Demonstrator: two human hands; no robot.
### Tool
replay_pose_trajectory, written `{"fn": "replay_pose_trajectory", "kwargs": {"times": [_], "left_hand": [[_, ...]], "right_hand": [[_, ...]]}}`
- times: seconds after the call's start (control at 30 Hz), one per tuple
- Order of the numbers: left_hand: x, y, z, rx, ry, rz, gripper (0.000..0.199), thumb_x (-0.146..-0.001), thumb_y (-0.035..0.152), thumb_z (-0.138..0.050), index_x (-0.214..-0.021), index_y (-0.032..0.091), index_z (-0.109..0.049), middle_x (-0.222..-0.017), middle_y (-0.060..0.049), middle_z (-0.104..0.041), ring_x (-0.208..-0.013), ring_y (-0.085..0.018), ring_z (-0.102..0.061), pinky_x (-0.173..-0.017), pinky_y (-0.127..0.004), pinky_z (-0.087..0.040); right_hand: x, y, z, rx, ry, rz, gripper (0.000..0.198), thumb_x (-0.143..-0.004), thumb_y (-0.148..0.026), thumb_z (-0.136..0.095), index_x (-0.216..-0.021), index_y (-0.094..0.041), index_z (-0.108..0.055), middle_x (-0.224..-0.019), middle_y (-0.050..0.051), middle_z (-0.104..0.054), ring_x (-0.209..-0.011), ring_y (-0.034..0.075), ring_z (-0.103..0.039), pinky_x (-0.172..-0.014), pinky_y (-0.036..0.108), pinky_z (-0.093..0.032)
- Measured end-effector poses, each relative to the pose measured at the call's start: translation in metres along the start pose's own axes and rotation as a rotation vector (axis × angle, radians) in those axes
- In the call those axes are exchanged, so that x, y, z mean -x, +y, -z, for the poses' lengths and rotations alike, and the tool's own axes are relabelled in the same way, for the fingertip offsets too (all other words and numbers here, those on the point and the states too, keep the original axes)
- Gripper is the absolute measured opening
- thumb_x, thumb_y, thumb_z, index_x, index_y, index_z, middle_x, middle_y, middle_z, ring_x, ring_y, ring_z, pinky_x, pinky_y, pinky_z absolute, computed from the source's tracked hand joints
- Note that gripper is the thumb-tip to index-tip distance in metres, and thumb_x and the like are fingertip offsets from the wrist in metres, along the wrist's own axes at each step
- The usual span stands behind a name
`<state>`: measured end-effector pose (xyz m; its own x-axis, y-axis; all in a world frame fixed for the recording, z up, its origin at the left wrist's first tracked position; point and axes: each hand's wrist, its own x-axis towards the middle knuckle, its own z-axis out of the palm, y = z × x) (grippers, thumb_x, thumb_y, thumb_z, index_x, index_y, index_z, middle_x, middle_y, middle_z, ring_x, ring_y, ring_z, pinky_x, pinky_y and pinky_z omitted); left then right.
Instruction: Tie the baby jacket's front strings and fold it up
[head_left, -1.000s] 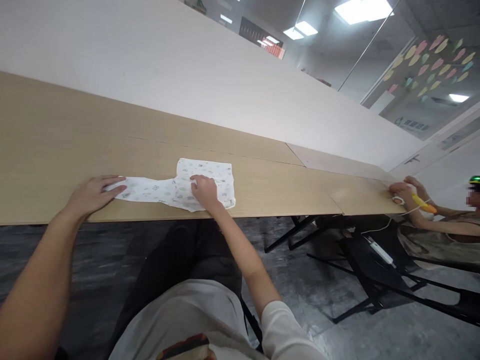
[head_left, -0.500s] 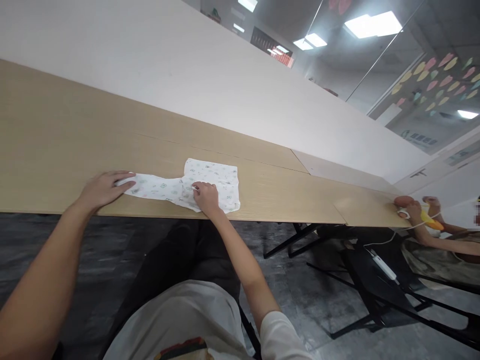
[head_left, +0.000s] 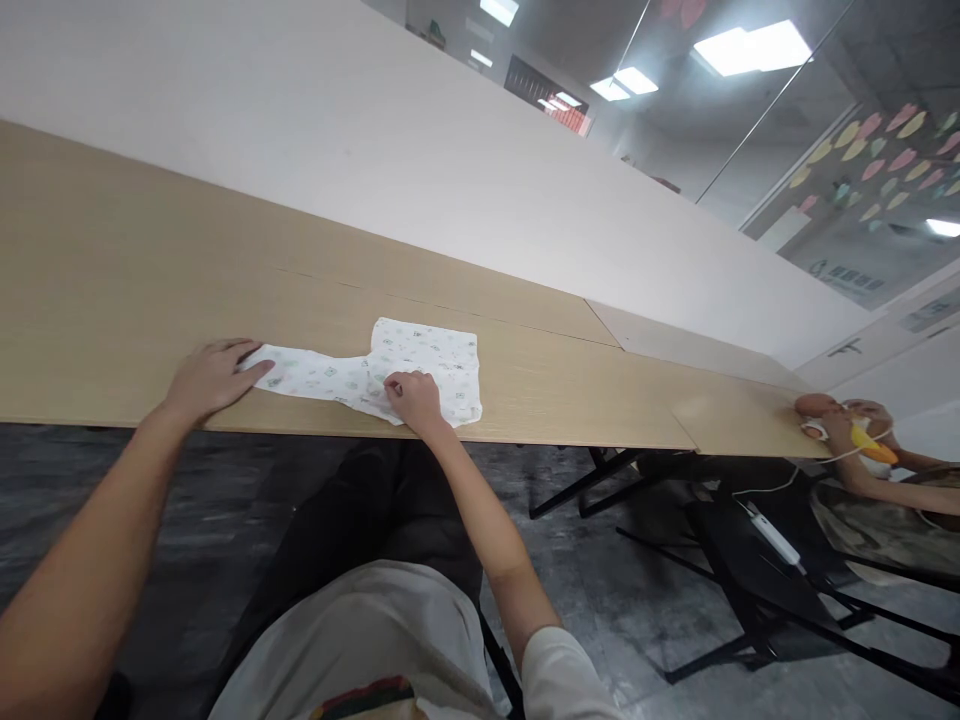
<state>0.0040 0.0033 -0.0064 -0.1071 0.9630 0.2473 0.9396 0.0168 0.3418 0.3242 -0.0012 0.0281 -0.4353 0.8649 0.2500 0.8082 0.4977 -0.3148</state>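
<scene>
A white baby garment (head_left: 424, 345) with a small green and grey print lies spread on the wooden table. From its square body a narrow, sleeve-like strip (head_left: 315, 374) runs out to the left. My left hand (head_left: 211, 380) rests at the strip's far end, fingers stretched and thumb apart, touching the cloth from either side. On the garment's body, near the front edge, sits my right hand (head_left: 416, 400) with its fingers curled closed. Whether cloth is pinched between those fingertips cannot be made out.
The table (head_left: 547, 385) runs along a white partition (head_left: 465, 190). Far right, another person's hands (head_left: 862, 420) hold a doll (head_left: 817, 405) and something yellow. A white power strip (head_left: 776, 540) lies on a black folding chair (head_left: 739, 560).
My left hand has settled a little, its blur gone. The white bit at my right fingertips no longer shows, and those fingers are more curled. The garment keeps its shape and place.
</scene>
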Motion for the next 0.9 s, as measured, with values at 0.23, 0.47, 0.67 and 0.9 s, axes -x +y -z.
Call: {"fn": "replay_pose_trajectory", "kwargs": {"times": [0.23,0.47,0.67,0.9], "left_hand": [[-0.001,-0.003,-0.003,-0.009,-0.012,0.017,0.083,-0.085,0.061,-0.030,-0.136,0.001,-0.056,-0.146,-0.021,-0.050,-0.136,-0.037,-0.042,-0.114,-0.048,-0.032],[-0.003,-0.004,-0.001,-0.013,-0.030,0.015,0.087,-0.083,0.062,-0.028,-0.135,-0.002,-0.057,-0.146,-0.021,-0.050,-0.135,-0.038,-0.043,-0.116,-0.047,-0.030],[-0.002,0.000,0.001,-0.005,-0.020,0.024,0.083,-0.083,0.061,-0.031,-0.133,0.000,-0.058,-0.144,-0.022,-0.052,-0.135,-0.037,-0.044,-0.115,-0.047,-0.031],[0.002,0.023,0.020,0.092,-0.044,0.228,0.073,-0.080,0.058,-0.044,-0.125,0.003,-0.063,-0.134,-0.023,-0.059,-0.124,-0.040,-0.052,-0.104,-0.051,-0.040]], "right_hand": [[-0.002,0.002,-0.004,0.009,-0.002,0.017,0.022,-0.096,-0.024,-0.056,-0.112,-0.019,-0.070,-0.109,0.008,-0.074,-0.107,0.022,-0.064,-0.094,0.032,-0.043],[0.005,0.000,0.004,-0.020,0.055,0.025,0.025,-0.097,-0.015,-0.051,-0.112,-0.021,-0.071,-0.103,0.005,-0.075,-0.101,0.019,-0.067,-0.092,0.029,-0.044],[0.012,0.003,0.003,-0.051,0.035,0.018,0.021,-0.094,-0.016,-0.056,-0.108,-0.022,-0.072,-0.099,0.004,-0.077,-0.100,0.018,-0.068,-0.093,0.030,-0.043],[0.019,0.012,0.009,-0.208,0.139,-0.013,0.015,-0.092,-0.021,-0.062,-0.103,-0.021,-0.073,-0.098,0.003,-0.077,-0.098,0.018,-0.069,-0.094,0.029,-0.045]]}}
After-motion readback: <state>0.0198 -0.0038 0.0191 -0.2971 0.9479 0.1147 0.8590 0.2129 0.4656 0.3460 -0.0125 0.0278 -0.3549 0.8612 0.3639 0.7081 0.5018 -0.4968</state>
